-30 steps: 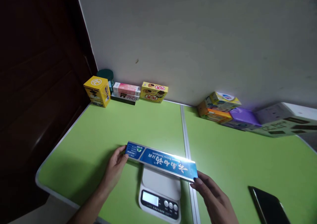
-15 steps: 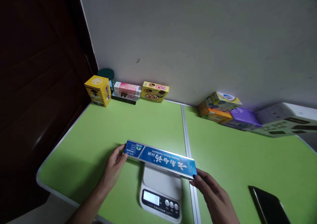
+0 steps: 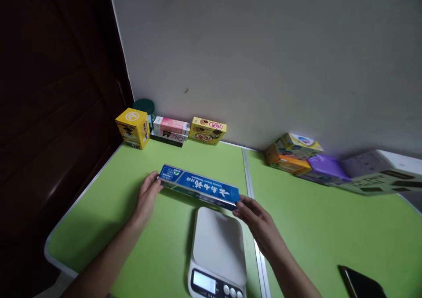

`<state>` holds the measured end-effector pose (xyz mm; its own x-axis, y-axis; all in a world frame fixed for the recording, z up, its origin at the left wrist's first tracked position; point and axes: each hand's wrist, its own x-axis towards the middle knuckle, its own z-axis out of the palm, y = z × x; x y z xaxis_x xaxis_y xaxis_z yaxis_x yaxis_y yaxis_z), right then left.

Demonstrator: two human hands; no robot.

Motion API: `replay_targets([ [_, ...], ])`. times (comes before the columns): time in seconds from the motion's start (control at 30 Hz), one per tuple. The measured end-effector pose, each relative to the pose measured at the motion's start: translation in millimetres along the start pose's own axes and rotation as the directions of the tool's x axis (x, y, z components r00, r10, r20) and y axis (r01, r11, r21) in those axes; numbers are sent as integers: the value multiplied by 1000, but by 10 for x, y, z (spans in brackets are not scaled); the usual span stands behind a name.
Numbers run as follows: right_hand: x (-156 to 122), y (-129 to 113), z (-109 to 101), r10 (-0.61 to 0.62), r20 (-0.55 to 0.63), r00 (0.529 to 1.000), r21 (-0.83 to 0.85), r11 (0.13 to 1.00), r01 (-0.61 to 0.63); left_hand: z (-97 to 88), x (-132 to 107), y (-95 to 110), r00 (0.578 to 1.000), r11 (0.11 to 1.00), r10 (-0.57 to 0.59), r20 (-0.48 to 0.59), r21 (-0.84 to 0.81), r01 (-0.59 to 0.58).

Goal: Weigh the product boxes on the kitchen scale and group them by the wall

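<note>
A long blue toothpaste box is held level between both hands, its printing upside down to me. My left hand grips its left end, and my right hand has the fingers closed on its right end. Just nearer to me stands a white kitchen scale, its plate bare and its small display lit. The box is off the plate, beyond the scale's far edge. Whether its underside touches the table, I cannot tell.
Against the wall at left are a yellow box, a green-lidded jar, a pink-and-white box and a yellow snack box. More boxes, including a purple one, line the right. A dark phone lies at front right on the green table.
Both hands have carried the toothpaste box away from me and slightly left, from over the scale to beyond it. The scale's plate has come into full view. The camera view has shifted a little.
</note>
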<state>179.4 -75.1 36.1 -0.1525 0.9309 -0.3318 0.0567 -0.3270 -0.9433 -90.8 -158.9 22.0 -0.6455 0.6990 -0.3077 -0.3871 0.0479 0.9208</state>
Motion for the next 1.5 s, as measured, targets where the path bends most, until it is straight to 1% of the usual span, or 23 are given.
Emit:
replay_targets([
  [0.07, 262, -6, 186, 5, 5, 1000, 10, 1000, -5, 88, 270, -8, 997, 998, 64, -50, -3, -64],
  [0.17, 645, -19, 502, -34, 46, 998, -63, 997, 37, 191, 703, -11, 989, 993, 116, -87, 35, -114],
  [0.27, 968, -34, 778, -83, 90, 992, -123, 988, 94, 203, 1086, -35, 983, 988, 138, -124, 84, -128],
  [0.33, 1135, -41, 908, -106, 108, 988, -143, 982, 121, 174, 1285, -70, 980, 986, 140, -144, 116, -124],
  [0.43, 1316, -32, 1039, -133, 139, 981, -182, 971, 157, 145, 1507, -138, 980, 984, 123, -153, 147, -101],
  [0.5, 1400, -12, 1115, -138, 158, 978, -209, 963, 170, 159, 1618, -182, 981, 985, 99, -166, 158, -73],
  [0.6, 1497, 30, 1252, -137, 189, 972, -227, 957, 179, 215, 1731, -232, 977, 985, 66, -202, 171, -31],
  [0.67, 1553, 51, 1352, -139, 207, 968, -221, 958, 185, 255, 1765, -251, 975, 983, 55, -217, 182, -15],
  [0.77, 1621, 51, 1472, -137, 224, 965, -205, 961, 184, 297, 1758, -258, 976, 979, 58, -212, 204, -14],
  [0.87, 1664, 25, 1526, -133, 221, 966, -184, 967, 175, 319, 1726, -243, 979, 973, 58, -194, 231, -12],
  [1.1, 1690, -19, 1518, -88, 215, 973, -130, 984, 118, 353, 1716, -170, 988, 960, 11, -155, 279, 33],
  [1.2, 1642, -47, 1471, -47, 219, 975, -106, 992, 72, 381, 1631, -105, 991, 953, -2, -133, 301, 42],
  [1.27, 1538, -79, 1393, -19, 229, 973, -87, 995, 40, 415, 1476, -52, 996, 946, -5, -93, 324, 35],
  [1.3, 1456, -98, 1336, -8, 242, 970, -76, 997, 27, 441, 1365, -27, 998, 941, -10, -56, 336, 28],
  [1.37, 1233, -140, 1190, 10, 296, 955, -46, 999, 4, 512, 1079, 14, 998, 935, -39, 58, 355, 16],
  [1.4, 1098, -162, 1104, 17, 331, 943, -31, 999, -7, 555, 912, 30, 990, 933, -65, 126, 360, 15],
  [1.43, 955, -185, 1013, 24, 365, 931, -20, 1000, -18, 604, 734, 43, 975, 930, -101, 200, 367, 21],
  [1.47, 812, -206, 917, 28, 403, 915, -6, 1000, -28, 655, 551, 56, 949, 926, -145, 279, 377, 30],
  [1.5, 674, -227, 818, 27, 443, 896, 15, 999, -37, 710, 370, 68, 915, 920, -193, 355, 390, 42],
])
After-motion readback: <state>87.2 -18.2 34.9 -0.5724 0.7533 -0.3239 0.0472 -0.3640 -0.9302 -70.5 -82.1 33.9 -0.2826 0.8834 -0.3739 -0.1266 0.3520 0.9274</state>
